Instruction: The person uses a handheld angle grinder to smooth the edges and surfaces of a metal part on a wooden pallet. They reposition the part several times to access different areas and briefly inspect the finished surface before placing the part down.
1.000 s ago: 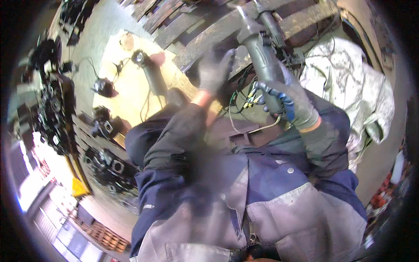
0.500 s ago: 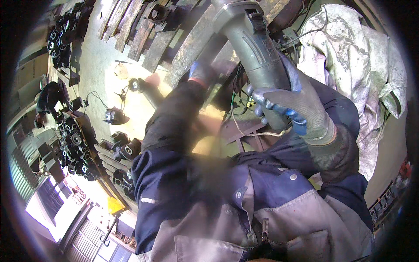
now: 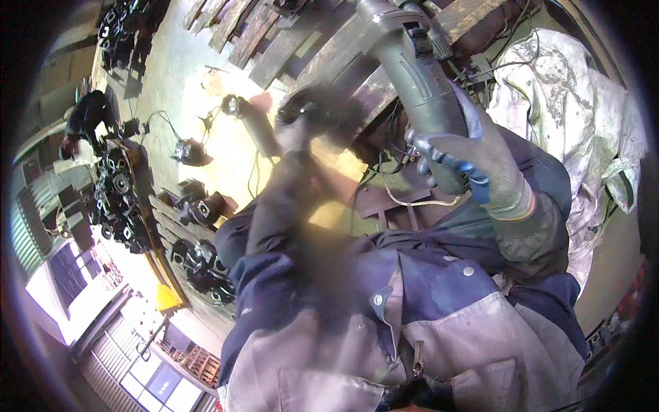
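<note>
My right hand (image 3: 473, 165), in a grey glove with blue-coated fingers, is wrapped around the dark grey body of an angle grinder (image 3: 422, 93). The tool slants up and away, its head near the top edge. My left hand (image 3: 295, 134), also gloved and partly blurred, is closed on a black metal part (image 3: 309, 103) in front of the slats of a wooden pallet (image 3: 333, 58). The fingers' far side is hidden by the part. To the left of that hand a second grey power tool (image 3: 257, 130) lies in the bright patch.
Black metal parts (image 3: 199, 206) sit on a pallet to the left; more are heaped on a bench (image 3: 117, 192). A stained white cloth (image 3: 542, 89) lies at the right. Cables trail near my knees. A person (image 3: 89, 120) bends over at the far left.
My left hand has drawn back toward me, and a black metal part now shows in it. The angle grinder stays in my right hand. The whole view has shifted slightly.
</note>
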Tool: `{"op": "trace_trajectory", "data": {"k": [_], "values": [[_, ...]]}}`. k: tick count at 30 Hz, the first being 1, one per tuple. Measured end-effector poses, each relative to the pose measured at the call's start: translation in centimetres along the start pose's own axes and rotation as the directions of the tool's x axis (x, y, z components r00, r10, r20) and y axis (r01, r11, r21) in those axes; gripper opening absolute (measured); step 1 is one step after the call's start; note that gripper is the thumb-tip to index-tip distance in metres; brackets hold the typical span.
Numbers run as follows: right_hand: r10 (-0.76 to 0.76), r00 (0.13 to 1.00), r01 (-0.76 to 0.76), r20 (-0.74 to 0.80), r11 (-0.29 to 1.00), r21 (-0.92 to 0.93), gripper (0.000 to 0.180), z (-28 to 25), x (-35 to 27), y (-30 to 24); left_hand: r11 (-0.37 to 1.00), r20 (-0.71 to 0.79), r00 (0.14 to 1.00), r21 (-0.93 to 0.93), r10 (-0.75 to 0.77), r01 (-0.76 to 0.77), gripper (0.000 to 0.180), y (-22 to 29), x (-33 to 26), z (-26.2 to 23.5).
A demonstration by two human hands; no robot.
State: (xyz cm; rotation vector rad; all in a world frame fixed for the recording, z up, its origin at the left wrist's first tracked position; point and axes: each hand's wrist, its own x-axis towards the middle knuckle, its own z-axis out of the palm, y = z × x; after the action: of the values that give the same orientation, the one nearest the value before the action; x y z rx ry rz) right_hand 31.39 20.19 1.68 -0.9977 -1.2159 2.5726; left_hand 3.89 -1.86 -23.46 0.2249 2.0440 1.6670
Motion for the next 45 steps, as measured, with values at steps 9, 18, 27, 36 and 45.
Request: {"op": "trace_trajectory", "data": {"k": [9, 18, 27, 36, 45], "values": [[0.09, 0.995, -0.087, 0.031, 0.993, -0.081, 0.071, 0.7, 0.4, 0.1, 0.999, -0.345, 0.938, 0.022, 0.037, -0.031, 0.027, -7.2, 0.7, 4.3], [0.097, 0.995, -0.092, 0.031, 0.986, -0.141, 0.071, 0.0, 0.8, 2.6, 0.678, -0.334, 0.943, 0.694, 0.004, 0.243, 0.068, -0.9, -2.8, 3.0], [0.226, 0.968, -0.152, 0.107, 0.873, -0.464, 0.074, -1.7, 2.0, 10.6, 0.844, 0.5, 0.777, -0.154, -0.382, 0.514, 0.061, 6.5, -16.0, 4.0], [0.259, 0.954, -0.099, 0.152, 0.75, -0.654, 0.106, -1.6, 4.6, 15.1, 0.694, 0.288, 0.883, -0.546, -0.371, 0.47, 0.028, -1.8, -13.1, 8.8], [0.5, 0.85, -0.502, 0.167, 0.864, -0.033, 0.106, -1.6, 5.4, 17.4, 0.845, 0.184, 0.94, -0.414, -0.289, 0.34, 0.038, 1.2, -12.5, 8.0]]}}
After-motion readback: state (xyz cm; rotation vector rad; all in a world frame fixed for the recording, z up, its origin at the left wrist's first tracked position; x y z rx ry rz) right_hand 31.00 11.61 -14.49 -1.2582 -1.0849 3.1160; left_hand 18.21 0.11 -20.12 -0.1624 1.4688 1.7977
